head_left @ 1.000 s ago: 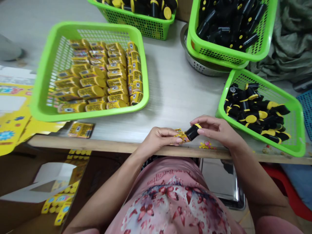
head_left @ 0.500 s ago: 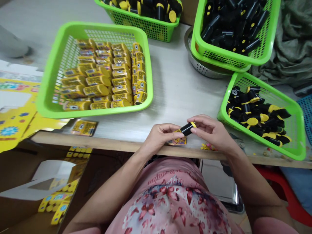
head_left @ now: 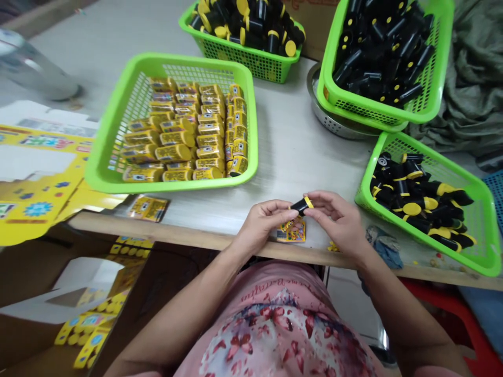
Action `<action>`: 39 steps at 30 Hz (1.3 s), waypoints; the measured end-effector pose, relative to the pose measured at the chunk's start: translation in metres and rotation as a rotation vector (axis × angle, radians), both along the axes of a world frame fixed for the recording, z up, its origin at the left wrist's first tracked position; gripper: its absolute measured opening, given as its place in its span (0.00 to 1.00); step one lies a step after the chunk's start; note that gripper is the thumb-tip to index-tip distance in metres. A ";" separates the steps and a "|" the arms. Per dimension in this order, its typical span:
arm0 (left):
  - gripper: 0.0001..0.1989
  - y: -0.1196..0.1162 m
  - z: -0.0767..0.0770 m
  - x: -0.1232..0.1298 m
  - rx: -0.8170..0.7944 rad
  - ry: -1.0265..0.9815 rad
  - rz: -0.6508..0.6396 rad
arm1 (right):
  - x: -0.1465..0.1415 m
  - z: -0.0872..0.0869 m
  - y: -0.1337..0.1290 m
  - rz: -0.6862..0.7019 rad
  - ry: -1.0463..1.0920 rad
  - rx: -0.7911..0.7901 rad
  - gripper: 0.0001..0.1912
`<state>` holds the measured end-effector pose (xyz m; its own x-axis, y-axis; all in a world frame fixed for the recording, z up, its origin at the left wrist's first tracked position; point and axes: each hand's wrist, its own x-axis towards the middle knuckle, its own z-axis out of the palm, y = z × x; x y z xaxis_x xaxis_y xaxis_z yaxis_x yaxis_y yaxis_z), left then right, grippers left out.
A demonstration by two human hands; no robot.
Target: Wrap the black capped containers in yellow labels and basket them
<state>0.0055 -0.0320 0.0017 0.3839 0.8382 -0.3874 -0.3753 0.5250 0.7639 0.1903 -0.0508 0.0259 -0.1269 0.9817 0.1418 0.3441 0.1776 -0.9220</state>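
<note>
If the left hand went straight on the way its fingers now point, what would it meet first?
The black tube, held at one end by the left hand itself; just beyond, probably the right hand, though depth is unclear.

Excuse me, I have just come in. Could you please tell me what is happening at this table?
A person's left hand and right hand hold a small black tube with a yellow end. Just below it is a yellow printed label. Yellow tubes fill much of the basket to the left; loose black tubes lie in another basket to the right.
</note>
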 end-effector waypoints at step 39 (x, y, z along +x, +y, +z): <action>0.22 0.001 0.001 0.003 0.003 -0.093 -0.042 | -0.028 -0.036 -0.009 -0.060 -0.306 0.414 0.38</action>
